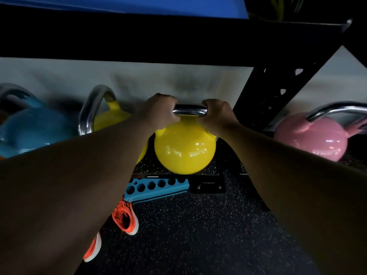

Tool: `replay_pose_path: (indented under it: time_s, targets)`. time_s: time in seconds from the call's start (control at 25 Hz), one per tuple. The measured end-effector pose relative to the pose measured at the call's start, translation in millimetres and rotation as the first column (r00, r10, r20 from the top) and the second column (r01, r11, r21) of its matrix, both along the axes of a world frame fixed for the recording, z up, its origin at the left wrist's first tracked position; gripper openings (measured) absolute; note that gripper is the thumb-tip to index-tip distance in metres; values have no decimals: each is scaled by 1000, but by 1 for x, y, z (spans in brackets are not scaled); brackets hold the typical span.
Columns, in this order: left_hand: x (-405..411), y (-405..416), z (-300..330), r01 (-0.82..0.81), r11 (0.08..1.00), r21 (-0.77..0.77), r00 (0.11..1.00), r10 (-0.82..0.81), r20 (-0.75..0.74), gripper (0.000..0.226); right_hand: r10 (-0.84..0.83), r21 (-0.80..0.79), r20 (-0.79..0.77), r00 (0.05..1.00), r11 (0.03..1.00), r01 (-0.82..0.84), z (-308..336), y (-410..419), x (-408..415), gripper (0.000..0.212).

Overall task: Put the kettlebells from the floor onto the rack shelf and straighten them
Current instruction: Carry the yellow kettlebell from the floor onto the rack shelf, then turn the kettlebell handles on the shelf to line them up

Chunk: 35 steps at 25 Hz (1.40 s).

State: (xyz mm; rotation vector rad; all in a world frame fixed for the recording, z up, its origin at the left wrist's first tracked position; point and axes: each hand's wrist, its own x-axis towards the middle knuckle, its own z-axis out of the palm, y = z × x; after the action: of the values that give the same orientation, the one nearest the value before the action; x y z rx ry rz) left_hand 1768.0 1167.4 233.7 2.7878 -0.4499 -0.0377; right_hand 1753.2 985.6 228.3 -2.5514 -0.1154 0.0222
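Observation:
A yellow kettlebell (184,149) with a chrome handle is at the front edge of the low rack shelf (228,155). My left hand (159,110) and my right hand (217,114) both grip its handle, one at each end. I cannot tell whether its base rests on the shelf or hangs just above it. A second yellow kettlebell (111,116) stands to its left, partly hidden by my left forearm. Further left sits a blue kettlebell (33,132).
A pink kettlebell (311,137) sits beyond the black rack upright (278,88) on the right. A black upper shelf beam (178,36) runs overhead. On the speckled floor lie a blue block with holes (156,187) and my orange shoes (125,219).

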Motion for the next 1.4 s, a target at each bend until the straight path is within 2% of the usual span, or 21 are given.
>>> replay_pose_path:
  time_s: [0.24, 0.4, 0.52, 0.68, 0.92, 1.2, 1.4]
  targets:
    - [-5, -4, -2, -58, 996, -68, 998, 60, 36, 29, 22, 12, 19, 1000, 1000, -22, -1, -3, -2, 16]
    - [-9, -6, -1, -87, 994, -70, 995, 90, 39, 24, 25, -16, -8, 1000, 1000, -25, 2, -2, -1, 28]
    - [-17, -8, 2, -107, 990, -95, 993, 111, 42, 32, 82, -8, -4, 997, 997, -82, -1, -9, -13, 40]
    - [-48, -21, 7, -3, 1000, -18, 983, 6, 183, 37, 144, -19, 5, 990, 989, -144, 6, -30, -42, 60]
    - [-94, -72, 28, 9, 994, 113, 925, -51, 377, 51, 151, 9, 75, 986, 988, -152, 26, -99, -101, 42]
    - [-163, -234, 42, 199, 944, 262, 923, -271, 273, 44, 103, -220, 122, 987, 973, -74, 53, -276, -192, 35]
    - [-195, -396, 65, 340, 919, 201, 897, -381, 225, 44, 23, -358, 155, 988, 933, 35, 82, -433, -257, 40]
